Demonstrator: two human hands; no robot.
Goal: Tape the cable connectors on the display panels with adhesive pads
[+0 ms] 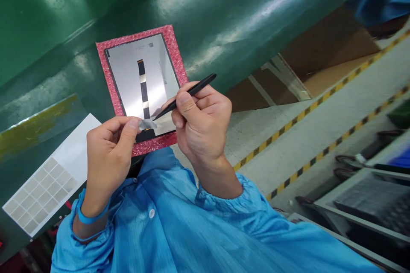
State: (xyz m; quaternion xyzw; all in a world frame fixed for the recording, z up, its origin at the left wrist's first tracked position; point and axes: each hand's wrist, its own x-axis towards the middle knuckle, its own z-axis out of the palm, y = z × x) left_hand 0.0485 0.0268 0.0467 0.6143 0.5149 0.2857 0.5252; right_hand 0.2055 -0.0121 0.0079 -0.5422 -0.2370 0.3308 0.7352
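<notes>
A silver-backed display panel (123, 76) lies on a pink bubble-wrap sheet (177, 57), and a black flex cable (144, 89) runs down its back. My left hand (110, 149) pinches a small grey sticker (147, 124) between thumb and fingertips over the panel's near edge. In my right hand (205, 123) is a slim black pen-like tool (195, 89), its fine tip at the sticker's right end. Whether that tip presses on the sticker or the panel, I cannot tell.
Left of the panel lies a white sheet (78, 136) with rows of grey square stickers. A yellow strip (35, 128) is on the green table surface (205, 13). Cardboard (265, 83), floor with black-yellow tape (288, 128) and a rack (368, 204) are to the right.
</notes>
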